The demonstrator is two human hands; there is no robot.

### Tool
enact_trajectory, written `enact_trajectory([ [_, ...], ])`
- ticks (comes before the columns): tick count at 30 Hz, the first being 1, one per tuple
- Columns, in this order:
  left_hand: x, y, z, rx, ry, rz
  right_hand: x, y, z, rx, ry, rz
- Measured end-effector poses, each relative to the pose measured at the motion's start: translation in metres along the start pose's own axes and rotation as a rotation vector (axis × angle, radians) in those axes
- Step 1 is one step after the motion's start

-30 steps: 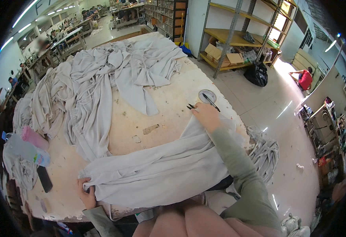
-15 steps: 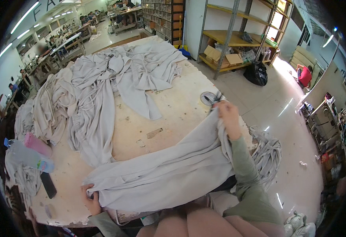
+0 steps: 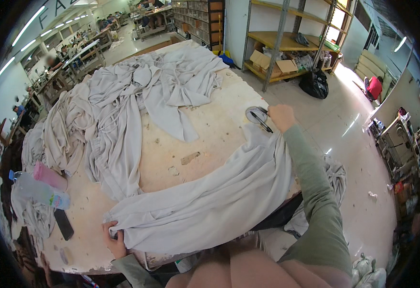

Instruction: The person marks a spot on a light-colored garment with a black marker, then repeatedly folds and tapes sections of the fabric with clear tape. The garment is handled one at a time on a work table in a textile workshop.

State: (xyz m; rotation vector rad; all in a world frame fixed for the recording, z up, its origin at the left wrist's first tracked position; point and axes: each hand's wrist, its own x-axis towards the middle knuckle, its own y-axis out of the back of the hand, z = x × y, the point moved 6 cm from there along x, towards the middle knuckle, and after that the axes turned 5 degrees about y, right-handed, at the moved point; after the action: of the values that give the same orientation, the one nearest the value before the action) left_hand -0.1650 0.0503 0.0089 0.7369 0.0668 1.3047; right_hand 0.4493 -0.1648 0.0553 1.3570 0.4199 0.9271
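Our cloth (image 3: 205, 206) lies between our hands: the left hand (image 3: 115, 244) pinches its near end, while the far end lies just below the right hand (image 3: 281, 118). The right hand's fingertips are hidden, so we cannot tell whether they grip the black tools (image 3: 263, 124) beside it, by the roll (image 3: 250, 113). We seem to be straightening; folds call for a steady left hold.
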Motion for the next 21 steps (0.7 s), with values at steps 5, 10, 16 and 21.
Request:
enact_trajectory([
  [5, -0.001, 0.001, -0.004, -0.013, 0.012, -0.003, 0.024, -0.017, -0.034, -0.182, 0.106, -0.069],
  [10, 0.000, 0.001, -0.002, 0.018, 0.018, 0.013, 0.046, -0.015, -0.058, -0.176, 0.203, -0.053],
  [16, -0.002, 0.001, -0.003, 0.003, 0.035, 0.017, 0.023, -0.006, -0.016, 0.168, 0.229, 0.192],
  [21, 0.001, 0.001, -0.003, 0.027, 0.013, -0.020, -0.008, -0.058, 0.026, 0.675, -0.178, -0.186],
])
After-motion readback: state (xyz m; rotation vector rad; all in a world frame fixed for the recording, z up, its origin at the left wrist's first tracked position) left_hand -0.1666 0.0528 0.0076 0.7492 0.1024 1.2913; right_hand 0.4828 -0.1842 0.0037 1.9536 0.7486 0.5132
